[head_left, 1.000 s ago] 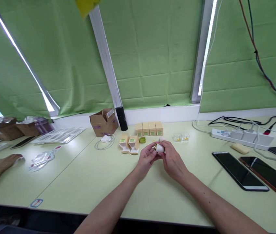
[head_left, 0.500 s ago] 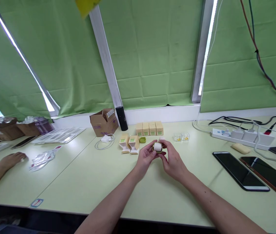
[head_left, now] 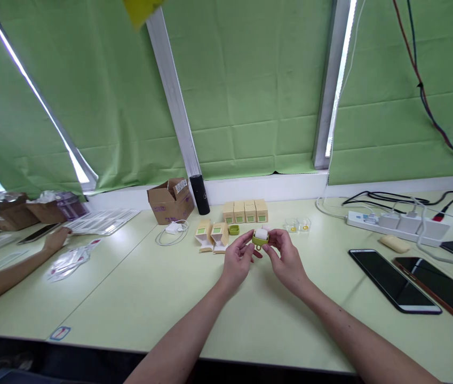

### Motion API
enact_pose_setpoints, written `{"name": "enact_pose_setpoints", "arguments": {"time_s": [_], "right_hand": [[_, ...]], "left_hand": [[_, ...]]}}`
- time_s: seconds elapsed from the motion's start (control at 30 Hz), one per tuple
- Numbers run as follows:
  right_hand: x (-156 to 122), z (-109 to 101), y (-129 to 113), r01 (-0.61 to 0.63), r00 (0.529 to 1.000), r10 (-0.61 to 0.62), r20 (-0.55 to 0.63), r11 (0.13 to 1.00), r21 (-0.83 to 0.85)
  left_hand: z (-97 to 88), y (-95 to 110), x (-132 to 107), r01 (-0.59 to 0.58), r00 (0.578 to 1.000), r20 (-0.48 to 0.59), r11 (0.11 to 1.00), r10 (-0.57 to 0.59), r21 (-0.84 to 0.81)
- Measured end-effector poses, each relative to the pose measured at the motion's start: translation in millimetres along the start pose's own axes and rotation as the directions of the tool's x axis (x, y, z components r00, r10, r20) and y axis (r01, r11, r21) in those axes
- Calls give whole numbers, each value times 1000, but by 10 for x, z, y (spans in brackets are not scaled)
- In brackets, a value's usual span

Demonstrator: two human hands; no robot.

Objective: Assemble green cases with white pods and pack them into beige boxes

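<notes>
My left hand [head_left: 239, 260] and my right hand [head_left: 287, 261] both grip a small white earphone case [head_left: 261, 233] set in an olive-green cover [head_left: 259, 241] with a small loop at its lower edge. The white top stands out of the cover, and fingers hide parts of the sides. A separate olive-green cap [head_left: 234, 230] lies on the table, left of and beyond my hands. Two opened cardboard boxes [head_left: 212, 236] with green labels are beside it, and a row of several closed small boxes [head_left: 245, 211] stands behind.
Two clear plastic holders [head_left: 297, 225] sit right of my hands. A power strip [head_left: 394, 226], two phones [head_left: 396, 281] and a beige case [head_left: 395, 244] lie at right. A carton [head_left: 170, 202], black cylinder [head_left: 199, 194] and white cable [head_left: 173, 229] are left. Another person's hand [head_left: 56, 240] reaches across at far left.
My hands have tilted the case, so the green cover's side and loop now show. At far left, the other person's hand has moved farther forward and right.
</notes>
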State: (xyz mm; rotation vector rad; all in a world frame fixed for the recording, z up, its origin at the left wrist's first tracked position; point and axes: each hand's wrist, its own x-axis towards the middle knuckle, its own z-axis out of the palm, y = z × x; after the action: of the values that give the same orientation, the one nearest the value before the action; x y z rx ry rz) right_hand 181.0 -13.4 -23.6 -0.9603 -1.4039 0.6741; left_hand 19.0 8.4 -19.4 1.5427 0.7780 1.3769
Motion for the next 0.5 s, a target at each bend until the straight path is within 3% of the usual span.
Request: {"name": "enact_pose_setpoints", "arguments": {"time_s": [0.1,0.27,0.5], "right_hand": [[19,-5,-12,-93,996,94,-7,990,106],[63,-18,-99,-256,966,258,35,914,314],[98,-47,-172,-341,938,332,102,831,439]], "left_hand": [[-7,-40,-3,-34,999,34,998,32,55],[-29,-52,4,-63,998,-11,976,66,209],[-43,35,12,-131,990,-10,933,142,336]]}}
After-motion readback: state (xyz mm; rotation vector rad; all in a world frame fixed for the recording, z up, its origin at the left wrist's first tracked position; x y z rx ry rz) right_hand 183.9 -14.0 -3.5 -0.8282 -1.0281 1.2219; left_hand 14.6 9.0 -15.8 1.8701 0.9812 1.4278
